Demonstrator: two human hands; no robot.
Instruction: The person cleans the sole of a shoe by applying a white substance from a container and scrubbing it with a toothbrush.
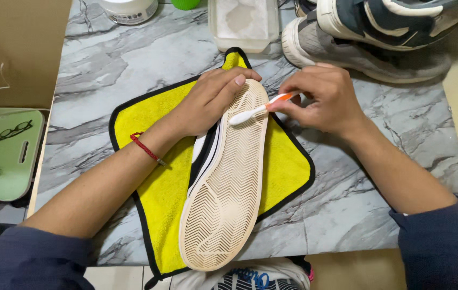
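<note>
A black and white sneaker (226, 182) lies on its side on a yellow cloth (285, 166) with black trim, its cream patterned sole facing up. My left hand (210, 99) grips the toe end of the sneaker and steadies it. My right hand (325, 99) pinches a white and orange toothbrush (255, 110), whose head rests on the sole near the toe. A red string bracelet circles my left wrist.
A grey marbled table (357, 198) bears the cloth. Behind stand a clear plastic tub (244, 21), a white jar (129, 9) and a pair of grey and white sneakers (374, 37). To the left sit a cardboard box (14, 48) and a green tray with spectacles (14, 130).
</note>
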